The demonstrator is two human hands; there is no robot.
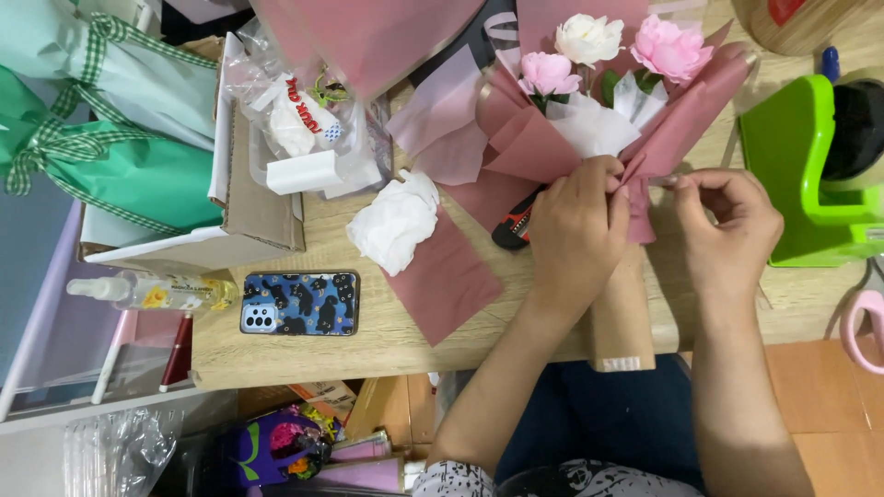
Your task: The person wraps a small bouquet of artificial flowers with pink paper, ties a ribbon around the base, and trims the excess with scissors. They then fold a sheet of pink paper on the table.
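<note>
The bouquet of pale pink and cream paper flowers wrapped in dusty-rose paper lies on the light wooden bench with its long axis running from the blooms at twelve o'clock down to the brown kraft-paper stem wrap at six o'clock, which overhangs the bench edge toward our lap. Our left hand sits directly on the waist of the wrap, fingers pinched shut on a fold of the rose paper, so it is the nearer one. Our right hand is just at three o'clock of it, fingertips closed on a short strip that looks like clear tape, drawn toward the same fold; the two hands almost meet. At three o'clock of the right hand stands a lime-green plastic tape dispenser. At nine o'clock of the left hand lie a loose rose paper sheet, crumpled white tissue, and a phone in a blue patterned case.
</note>
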